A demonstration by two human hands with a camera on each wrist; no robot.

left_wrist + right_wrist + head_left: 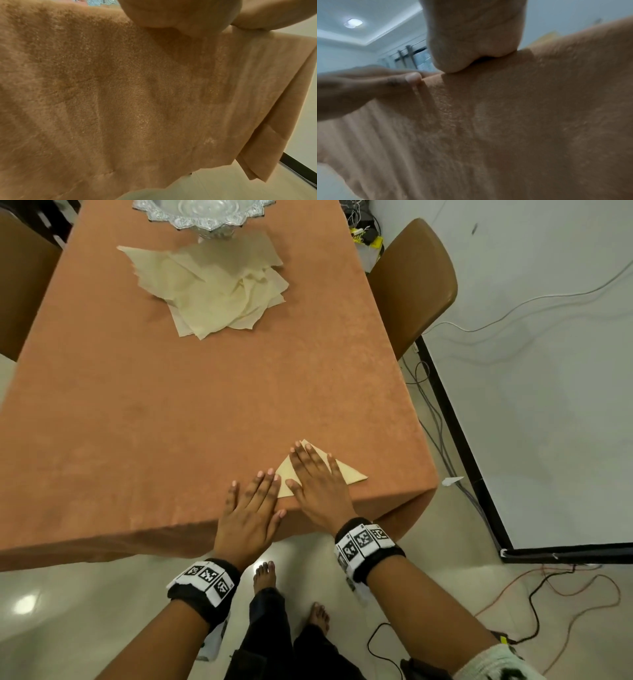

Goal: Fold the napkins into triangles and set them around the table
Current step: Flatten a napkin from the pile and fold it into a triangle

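- Orange cloth covers our table point(171, 405) and hangs over its near edge; pale floor tiles lie beyond that edge at 6 o'clock.
- We have a folded napkin point(346, 472), a tan triangle, lying flat near the table's near right corner, at about 5 o'clock from the table's middle.
- Our right hand point(317, 479) lies palm down on that triangle with its fingers straight and slightly spread, pointing toward 11 o'clock; one corner of the triangle sticks out past the hand at 3 o'clock.
- Our left hand point(251, 508) rests flat on the cloth just beside the right hand, at its 8 o'clock, with fingers straight and close together; the fingertips reach the triangle's left edge, but we cannot tell whether they touch it.
- Neither hand pinches or curls around anything.
- From the wrist cameras we see mostly the orange cloth up close, with the heel of each palm pressed onto it.
- We see a loose pile of unfolded napkins point(212, 285) well apart from the hands, toward 12 o'clock on the table.
- A silver bowl point(202, 215) with a scalloped rim stands just beyond the pile, at the far edge of the head view.
- Two brown chairs stand beside the table: one chair point(414, 282) at 2 o'clock, another chair point(20, 285) at 10 o'clock.
- Cables point(565, 594) trail across the floor at 4 o'clock.
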